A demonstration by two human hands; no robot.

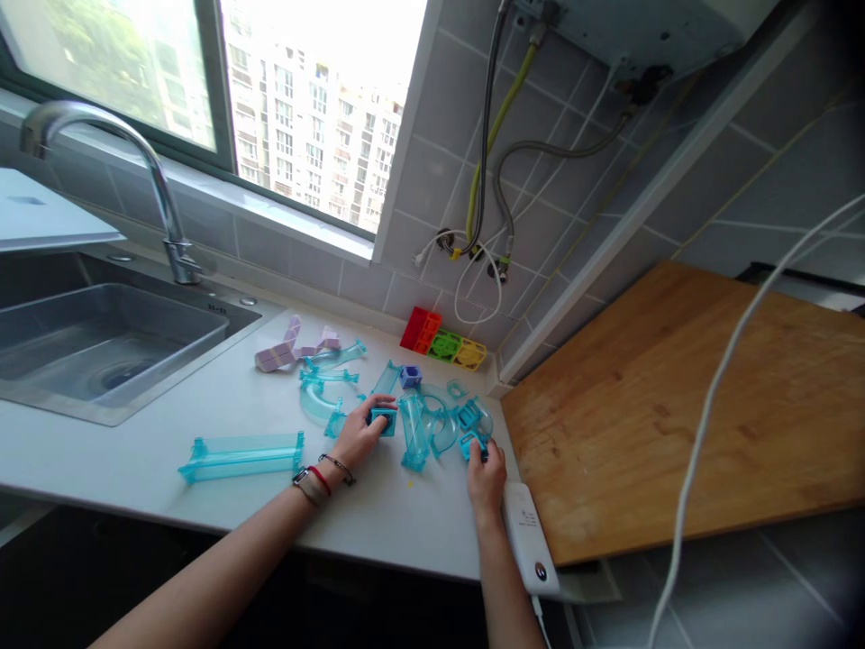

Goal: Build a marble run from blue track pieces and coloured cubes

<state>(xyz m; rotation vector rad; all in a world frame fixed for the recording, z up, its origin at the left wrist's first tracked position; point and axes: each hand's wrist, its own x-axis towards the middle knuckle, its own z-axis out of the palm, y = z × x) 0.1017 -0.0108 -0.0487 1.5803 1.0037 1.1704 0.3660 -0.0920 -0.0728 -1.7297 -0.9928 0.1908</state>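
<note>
Clear teal plastic track pieces lie on a white counter (203,406). My left hand (361,434) is closed on a small teal square connector (384,420). My right hand (485,469) pinches another small teal piece (471,443) at the right end of the cluster. Between the hands lies a straight teal channel (413,433) beside curved teal pieces (442,424). A small purple cube (409,376) sits just behind them. A long teal channel (241,456) lies apart at the left.
A steel sink (101,347) with a tap (162,189) is at the left. Lilac track pieces (290,350) and red, green and yellow tiles (442,342) sit near the wall. A wooden board (676,406) covers the right side. A white device (531,536) lies at the counter edge.
</note>
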